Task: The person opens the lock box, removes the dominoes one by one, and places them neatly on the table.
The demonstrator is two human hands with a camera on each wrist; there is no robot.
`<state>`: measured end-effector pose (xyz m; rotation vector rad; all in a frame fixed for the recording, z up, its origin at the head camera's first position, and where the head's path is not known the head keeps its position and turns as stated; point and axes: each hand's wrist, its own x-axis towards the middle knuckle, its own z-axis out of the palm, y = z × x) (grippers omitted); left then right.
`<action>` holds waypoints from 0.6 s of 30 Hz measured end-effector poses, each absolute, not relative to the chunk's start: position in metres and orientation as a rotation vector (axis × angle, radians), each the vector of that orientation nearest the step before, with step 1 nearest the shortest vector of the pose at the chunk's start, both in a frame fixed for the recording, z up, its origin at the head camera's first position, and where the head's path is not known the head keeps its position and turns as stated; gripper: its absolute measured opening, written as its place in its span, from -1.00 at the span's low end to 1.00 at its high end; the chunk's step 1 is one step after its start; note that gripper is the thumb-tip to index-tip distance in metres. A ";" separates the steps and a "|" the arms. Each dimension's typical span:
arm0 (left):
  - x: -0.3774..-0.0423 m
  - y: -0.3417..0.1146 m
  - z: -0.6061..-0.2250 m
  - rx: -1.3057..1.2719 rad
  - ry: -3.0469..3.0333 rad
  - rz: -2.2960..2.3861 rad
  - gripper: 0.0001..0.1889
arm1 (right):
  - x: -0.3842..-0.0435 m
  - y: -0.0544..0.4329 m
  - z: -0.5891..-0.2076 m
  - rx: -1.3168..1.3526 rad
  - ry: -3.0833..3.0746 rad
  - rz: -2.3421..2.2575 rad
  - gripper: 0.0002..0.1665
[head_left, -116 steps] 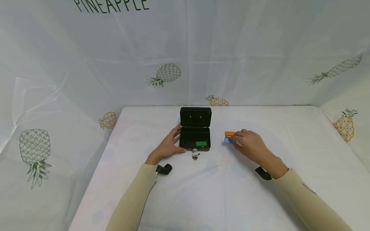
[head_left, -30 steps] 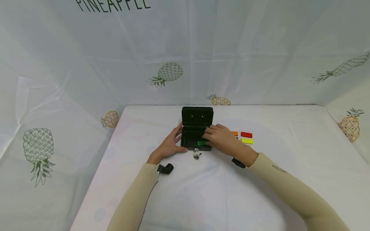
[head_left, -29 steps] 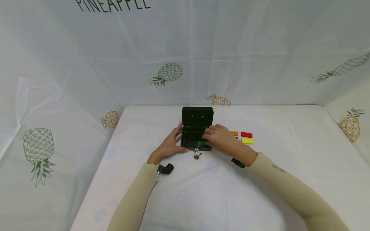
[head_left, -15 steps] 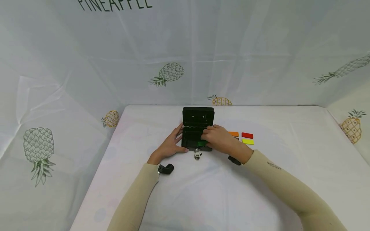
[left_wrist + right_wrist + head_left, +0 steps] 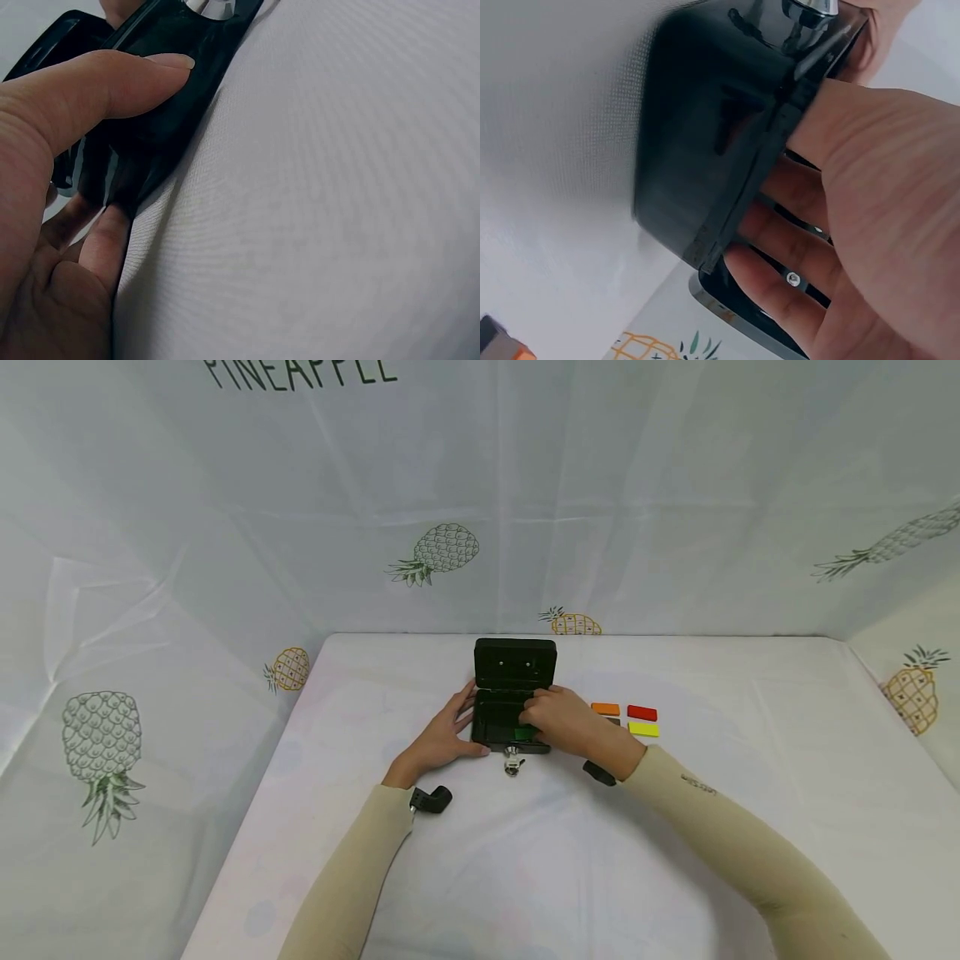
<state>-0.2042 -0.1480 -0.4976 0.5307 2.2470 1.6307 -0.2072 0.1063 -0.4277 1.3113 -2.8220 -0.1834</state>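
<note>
A black cash box [image 5: 491, 747] stands with its lid raised, a silver lock with keys [image 5: 512, 762] at its front. My left hand [image 5: 441, 743] grips the front left corner, thumb on the front wall and fingers along the left side. Inside, toward the front right, lies a green block [image 5: 522, 734]. My right hand [image 5: 564, 720] reaches over the right wall into the box. In the right wrist view several of its fingers [image 5: 780, 289] point down inside. The box wall hides its fingertips, so I cannot tell whether they hold anything.
Right of the box lie small flat blocks: an orange block [image 5: 605, 709], a red block [image 5: 642, 713], a yellow block [image 5: 643, 729] and a dark grey block [image 5: 613, 722], partly behind the right hand. A white cloth covers the table [image 5: 495, 868]. A pineapple-print curtain [image 5: 637, 527] hangs behind.
My right hand, earlier at the blue and orange blocks, has moved left into the box; the blue block is out of sight. Lately its wrist has shifted slightly left. The left hand stays put.
</note>
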 end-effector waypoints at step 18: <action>-0.204 -0.148 -0.497 0.549 2.244 1.639 0.29 | -0.209 0.112 -0.425 1.322 -2.750 0.000 -0.78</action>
